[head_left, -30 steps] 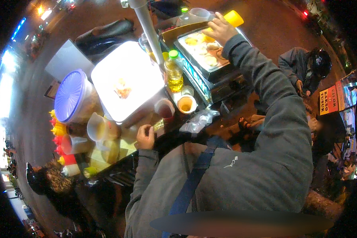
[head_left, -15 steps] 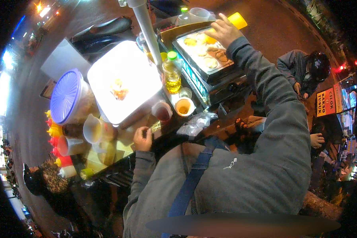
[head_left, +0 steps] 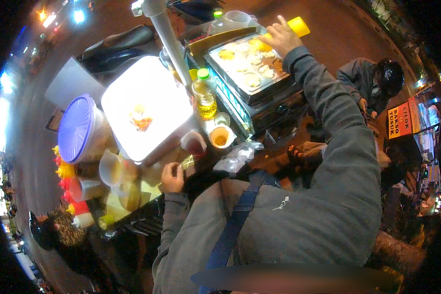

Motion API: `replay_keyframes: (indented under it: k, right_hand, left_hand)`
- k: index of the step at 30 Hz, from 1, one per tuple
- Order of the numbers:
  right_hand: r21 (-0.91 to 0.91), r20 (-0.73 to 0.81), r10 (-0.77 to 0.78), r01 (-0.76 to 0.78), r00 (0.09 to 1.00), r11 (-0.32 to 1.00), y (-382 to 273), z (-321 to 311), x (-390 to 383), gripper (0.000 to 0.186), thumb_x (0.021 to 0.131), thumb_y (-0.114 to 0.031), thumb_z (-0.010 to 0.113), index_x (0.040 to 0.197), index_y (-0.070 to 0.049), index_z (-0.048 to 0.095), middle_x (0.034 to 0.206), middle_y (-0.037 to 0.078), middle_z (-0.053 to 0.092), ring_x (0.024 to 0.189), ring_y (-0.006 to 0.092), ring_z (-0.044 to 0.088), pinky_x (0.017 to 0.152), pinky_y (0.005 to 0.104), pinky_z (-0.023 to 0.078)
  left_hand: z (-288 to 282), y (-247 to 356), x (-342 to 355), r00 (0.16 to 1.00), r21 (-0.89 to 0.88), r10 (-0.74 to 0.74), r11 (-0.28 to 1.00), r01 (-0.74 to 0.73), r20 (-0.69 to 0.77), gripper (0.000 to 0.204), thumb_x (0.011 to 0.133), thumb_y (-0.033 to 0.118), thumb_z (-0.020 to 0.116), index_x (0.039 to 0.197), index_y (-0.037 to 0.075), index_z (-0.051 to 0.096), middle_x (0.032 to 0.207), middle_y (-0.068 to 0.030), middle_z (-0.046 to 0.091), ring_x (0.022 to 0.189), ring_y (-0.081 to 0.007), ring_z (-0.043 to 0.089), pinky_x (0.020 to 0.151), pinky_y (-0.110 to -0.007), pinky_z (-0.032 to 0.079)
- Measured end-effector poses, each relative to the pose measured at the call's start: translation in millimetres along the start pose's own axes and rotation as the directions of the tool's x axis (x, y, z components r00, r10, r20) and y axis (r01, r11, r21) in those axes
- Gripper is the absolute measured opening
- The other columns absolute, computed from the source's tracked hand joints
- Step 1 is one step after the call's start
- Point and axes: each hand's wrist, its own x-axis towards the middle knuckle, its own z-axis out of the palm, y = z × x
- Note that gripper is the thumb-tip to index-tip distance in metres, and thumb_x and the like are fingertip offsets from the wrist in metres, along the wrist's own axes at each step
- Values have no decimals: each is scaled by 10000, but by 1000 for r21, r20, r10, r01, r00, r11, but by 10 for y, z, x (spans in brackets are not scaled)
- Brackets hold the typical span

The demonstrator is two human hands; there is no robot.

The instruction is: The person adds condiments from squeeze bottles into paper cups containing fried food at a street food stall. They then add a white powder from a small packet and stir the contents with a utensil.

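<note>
My right hand is closed around a yellow squeeze bottle, tilted over the far part of a rectangular griddle pan. Its lower end is partly hidden by my fingers. Pale round pieces and a yellow patch lie on the pan, washed out by glare. My left hand rests loosely curled at the counter's near edge, with nothing visible in it. Closest to it is a clear cup of dark red liquid.
A white box top bears orange-red food. Nearby stand an oil bottle, an orange-filled cup, a purple-lidded tub, clear jugs and several sauce bottles. A grey pole rises behind. A helmeted person is at right.
The counter and its things sit slightly further left and lower as my view shifts. Pale pieces now show where brown ones lay on the griddle's right side. Both hands keep their places.
</note>
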Motion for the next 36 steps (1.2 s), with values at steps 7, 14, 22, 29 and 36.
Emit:
replay_keyframes:
  k: [7,14,22,29,36]
  right_hand:
    - [47,-25,-22,23,999,999,123,-9,-240,273,849,-147,625,1059,-306,694,915,0,599,997,197,602,1189,498,257]
    - [4,-38,15,-15,999,1000,118,77,-104,353,852,-150,627,1151,-333,670,991,5,616,1062,203,591,1180,548,246]
    - [24,16,-27,27,1000,999,47,262,212,352,871,-168,622,1171,-348,652,1082,9,629,1135,215,584,1189,570,204]
    - [-16,-19,8,-9,1000,1000,5,463,497,299,858,-197,623,1130,-306,683,1078,0,625,1115,205,580,1210,506,194]
    - [124,32,-92,87,995,988,7,397,414,365,848,-121,664,1172,-289,664,1067,47,642,1079,223,603,1185,497,277]
  left_hand:
    - [6,-19,-6,1000,14,11,1000,-11,2,126,865,122,691,936,26,654,904,-130,661,837,-309,642,759,-382,510]
    - [15,-29,-14,1000,11,-8,1000,8,-2,122,867,131,696,930,34,658,892,-126,664,828,-302,645,761,-384,508]
    - [8,-14,-9,999,33,-45,998,45,-3,132,861,153,702,925,43,669,900,-127,684,834,-300,658,767,-388,510]
    - [-18,40,12,1000,75,-1,997,2,-10,122,856,116,695,925,21,660,892,-140,662,799,-305,641,732,-377,514]
    - [-7,73,18,999,82,30,996,-28,-27,114,859,114,683,919,19,658,870,-144,656,780,-307,636,726,-381,510]
